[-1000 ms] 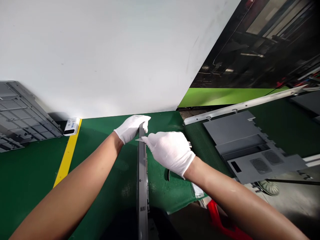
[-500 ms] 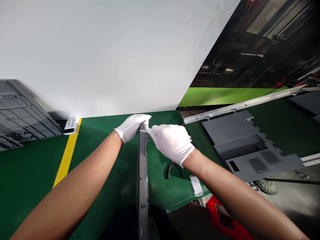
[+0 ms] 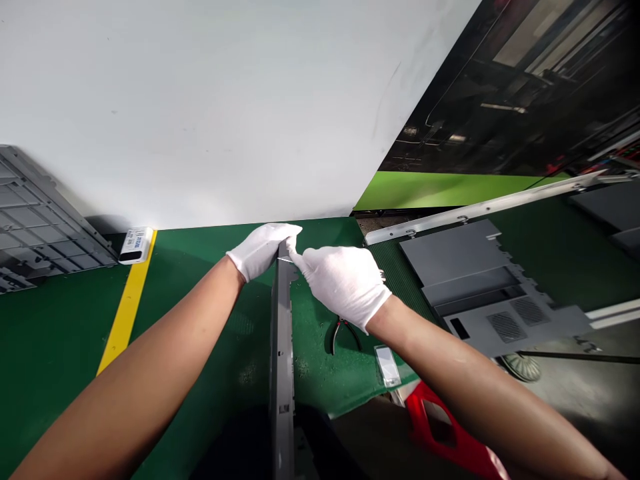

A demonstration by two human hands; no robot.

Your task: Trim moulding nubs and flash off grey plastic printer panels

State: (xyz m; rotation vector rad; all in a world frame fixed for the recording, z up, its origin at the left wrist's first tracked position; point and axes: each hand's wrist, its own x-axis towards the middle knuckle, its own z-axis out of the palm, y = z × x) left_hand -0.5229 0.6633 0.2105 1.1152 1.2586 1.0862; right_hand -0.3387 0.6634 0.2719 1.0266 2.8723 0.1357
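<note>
White cotton gloves cover both of your hands, and both meet at the far end of a long grey plastic panel (image 3: 283, 347) that stands on its thin edge on the green tabletop (image 3: 60, 333) and runs straight away from your body. Your left hand (image 3: 261, 248) is curled over the top corner of this panel, the fingers (image 3: 285, 231) pressed together and closed around its edge. Your right hand (image 3: 345, 281) comes from the other side — its fingers pinch a small thin metal blade (image 3: 285, 260), and the tip of the blade touches the panel edge just under your left hand. How much of the blade is inside the glove I cannot tell.

Just beside the panel, under your right wrist, a pair of small black-handled pliers (image 3: 343, 331) lies on the tabletop, and near it a small clear plastic packet (image 3: 387, 365). Farther to the right a flat grey moulded cover with vent grilles (image 3: 480, 287) lies flat, with a long silver metal strip (image 3: 480, 210) behind it. On the left side you have a yellow tape line (image 3: 127, 303), a small white labelled box (image 3: 135, 244) at its far end, and a ribbed grey plastic panel (image 3: 35, 220) leaning against the white wall (image 3: 200, 100). A red plastic stool (image 3: 440, 427) stands below the tabletop edge.
</note>
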